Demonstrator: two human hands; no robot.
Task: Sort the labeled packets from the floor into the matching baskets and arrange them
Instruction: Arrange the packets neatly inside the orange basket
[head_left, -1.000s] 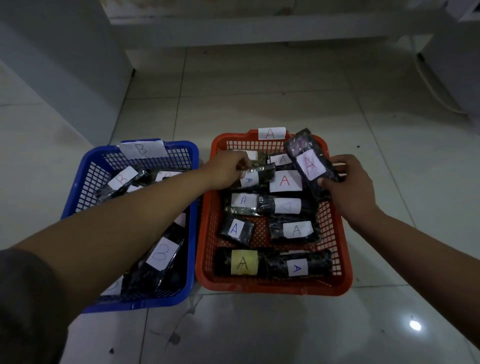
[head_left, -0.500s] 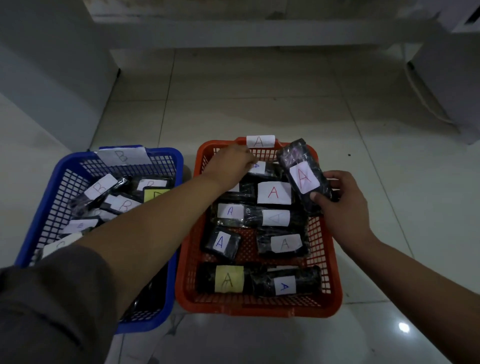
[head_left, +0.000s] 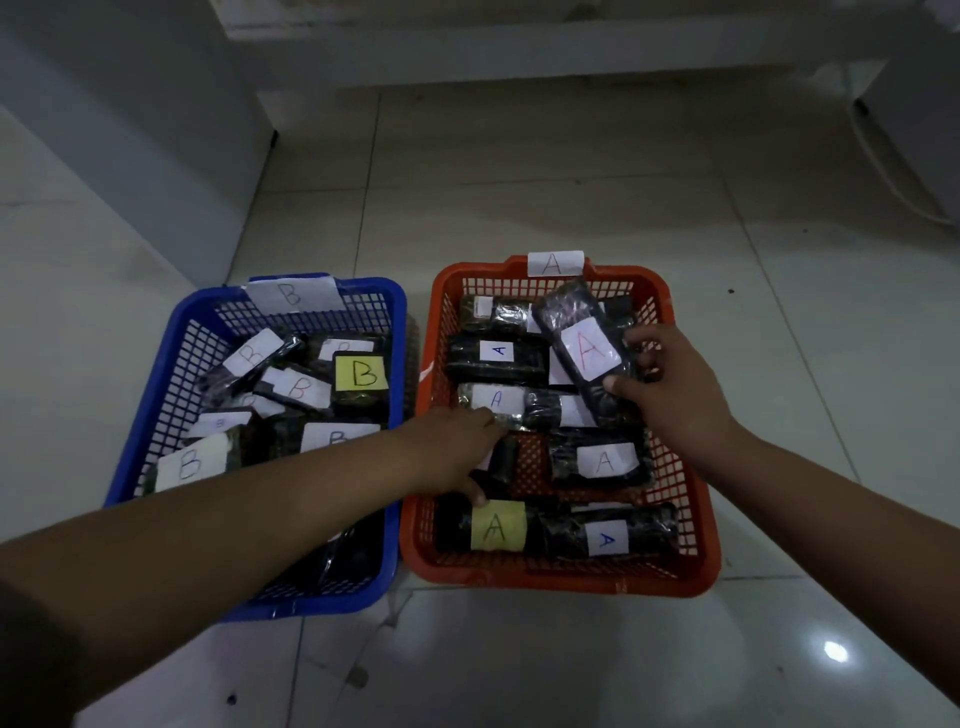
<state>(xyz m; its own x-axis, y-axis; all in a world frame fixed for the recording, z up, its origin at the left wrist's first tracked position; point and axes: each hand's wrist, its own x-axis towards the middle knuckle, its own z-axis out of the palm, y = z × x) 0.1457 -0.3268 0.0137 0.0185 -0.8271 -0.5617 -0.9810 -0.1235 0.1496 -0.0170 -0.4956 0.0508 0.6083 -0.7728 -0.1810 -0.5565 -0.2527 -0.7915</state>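
Note:
An orange basket (head_left: 691, 566) tagged A stands on the floor at the right and holds several dark packets labelled A. Beside it on the left is a blue basket (head_left: 156, 395) tagged B, with several packets labelled B. My right hand (head_left: 670, 400) grips a dark packet with a red A label (head_left: 582, 345), tilted above the packets at the basket's far right. My left hand (head_left: 457, 447) reaches into the orange basket's left middle and curls round a small dark packet (head_left: 501, 460), whose label my hand hides.
The baskets stand side by side on pale glossy floor tiles. A grey wall or cabinet base (head_left: 156, 156) rises at the left and a white ledge (head_left: 519, 57) runs along the back. A white cable (head_left: 893, 171) lies at the far right.
My left hand has drawn back from the far left of the orange basket to a small packet near its middle. My right hand still holds the red-A packet, lowered slightly.

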